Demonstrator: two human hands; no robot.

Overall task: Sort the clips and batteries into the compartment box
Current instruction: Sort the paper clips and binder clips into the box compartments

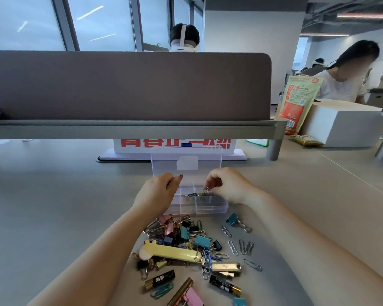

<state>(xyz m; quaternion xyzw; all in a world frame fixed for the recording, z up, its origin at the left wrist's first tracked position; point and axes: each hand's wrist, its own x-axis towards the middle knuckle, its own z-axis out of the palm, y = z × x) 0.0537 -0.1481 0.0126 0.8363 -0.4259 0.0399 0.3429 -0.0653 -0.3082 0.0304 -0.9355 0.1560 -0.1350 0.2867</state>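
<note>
Pinching a paper clip [206, 191] in a tight curl just above the clips [196, 194] already in the box [217, 207], the right hand [228, 186] could let it snag and spill into a neighbouring compartment, while the left hand [159, 191] curls at the box's edge, grip unclear

Bright daylight from windows [97, 21]; soft shadows on table [53, 195]; wide-angle bending at edges; slight overall softness.

The clear compartment box [217, 207] is sitting open on the surface [75, 195], lid [186, 160] upright, with coloured paper clips [196, 195] lying in a middle compartment. The right hand [228, 186] is pinching a silver clip [206, 191] above them. Binder clips [181, 230], loose paper clips [243, 247] and black-and-gold batteries [160, 280] are lying jumbled just before it.
</note>
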